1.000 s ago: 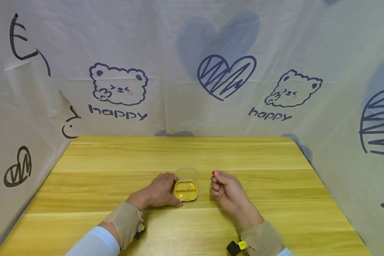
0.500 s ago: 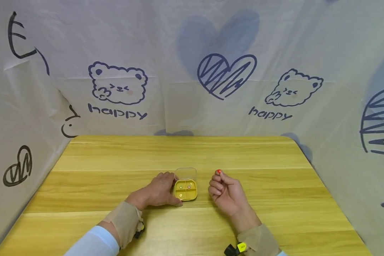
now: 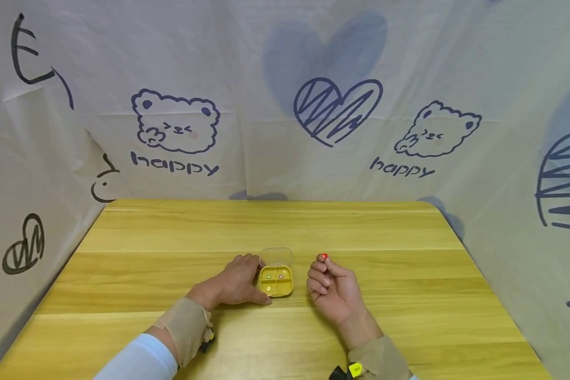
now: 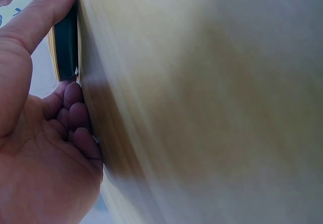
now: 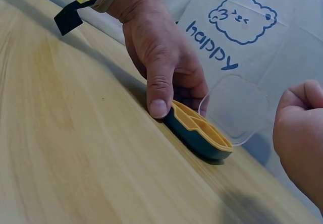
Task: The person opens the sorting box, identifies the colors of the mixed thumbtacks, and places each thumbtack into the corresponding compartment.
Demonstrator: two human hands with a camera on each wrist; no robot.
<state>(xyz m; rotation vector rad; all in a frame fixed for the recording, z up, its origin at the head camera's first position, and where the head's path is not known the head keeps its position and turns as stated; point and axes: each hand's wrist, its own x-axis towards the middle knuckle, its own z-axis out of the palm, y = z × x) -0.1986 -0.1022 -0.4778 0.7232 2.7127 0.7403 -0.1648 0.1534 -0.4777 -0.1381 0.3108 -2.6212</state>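
Note:
A small yellow-lined pill box [image 3: 285, 286] with a dark outer shell [image 5: 194, 141] sits on the table, its transparent lid [image 3: 275, 256] raised at the back. Tiny round pieces lie in its two back compartments and the front left one. My left hand [image 3: 237, 282] grips the box from its left side, thumb at the front corner and fingers toward the back. To the right of the box and apart from it, my right hand [image 3: 334, 293] pinches a small red round piece [image 3: 324, 256] between thumb and index finger. That piece is out of sight in the right wrist view.
The wooden table [image 3: 385, 227] extends around both hands to rounded back corners. A white cloth [image 3: 256, 153] with blue hearts and bear drawings hangs behind it and along the sides. Each wrist carries a strapped-on black camera [image 3: 339, 373].
My right hand has turned so its palm shows more, and the red piece in its fingertips has shifted slightly right. The left hand and the pill box stay in place.

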